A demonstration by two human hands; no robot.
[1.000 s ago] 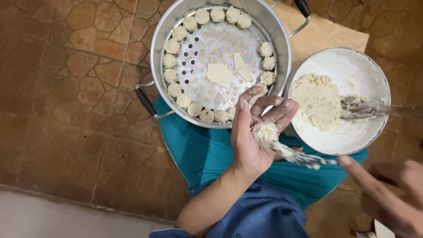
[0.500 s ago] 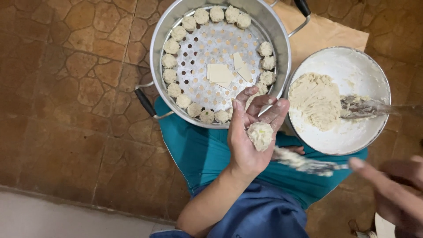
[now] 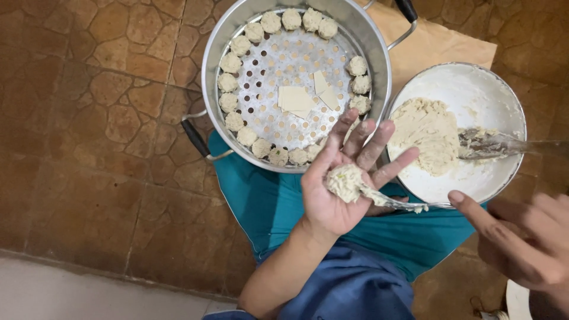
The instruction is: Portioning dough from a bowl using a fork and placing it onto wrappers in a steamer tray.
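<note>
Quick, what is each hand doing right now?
Left hand: open, palm up, a lump of filling resting on it.
Right hand: holding a spoon against the lump.

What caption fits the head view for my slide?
Left hand cups a dumpling while right hand presses filling with a spoon, beside steamer and bowl.

A home cooking spot on a brown stone-tiled floor [image 3: 89,118], shown by the metal steamer pot [image 3: 373,53] and filling bowl [image 3: 504,101].
</note>
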